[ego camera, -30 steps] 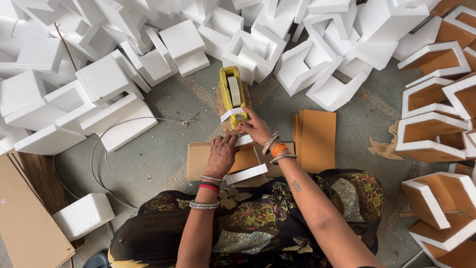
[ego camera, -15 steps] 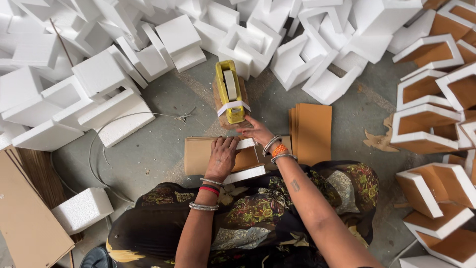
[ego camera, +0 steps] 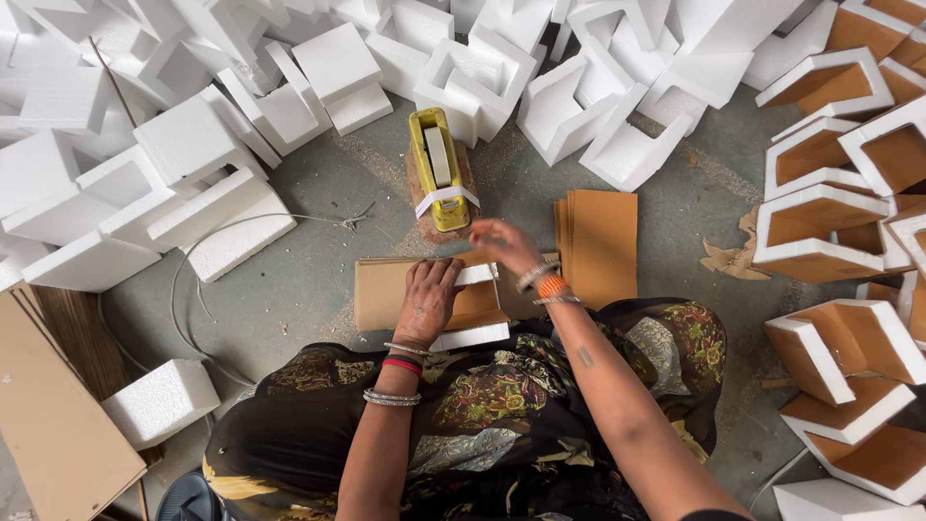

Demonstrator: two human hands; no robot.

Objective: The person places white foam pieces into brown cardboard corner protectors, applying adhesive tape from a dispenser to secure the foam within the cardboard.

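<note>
A person's left hand (ego camera: 427, 301) presses flat on a foam-and-cardboard piece (ego camera: 453, 299) while the blurred right hand (ego camera: 503, 243), its grip unclear, hovers just below the yellow tape dispenser (ego camera: 439, 169), likely mid-taping; a strip must come next.

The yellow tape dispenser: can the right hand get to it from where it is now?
Probably yes. The right hand hovers just below the yellow tape dispenser, and nothing lies between them.
</note>
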